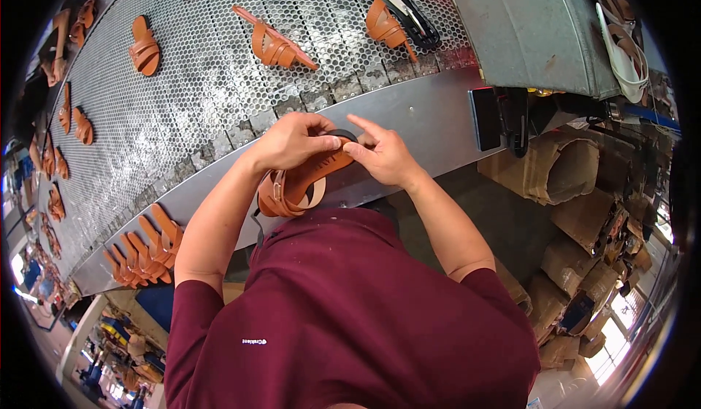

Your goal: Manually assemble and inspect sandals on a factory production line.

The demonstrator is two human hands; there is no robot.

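A tan strappy sandal [290,192] is held close to my body, over the near metal edge, its straps toward me and its heel end pointing away. My left hand [298,142] grips the heel end from the left, thumb pressed on the insole. From the right, my right hand [378,151] pinches the same end with its thumb on top, index finger stretched outward. Part of a dark sole edge shows between the hands. The fingers under the sandal are hidden.
Ahead lies a perforated metal conveyor [197,66] carrying several tan sandals [274,44] and black sole pieces [401,11]. More sandals [150,248] line its metal edge [438,117] at left. A grey-green machine cover [526,29], a phone-like dark slab [483,119] and cardboard boxes [573,168] are at right.
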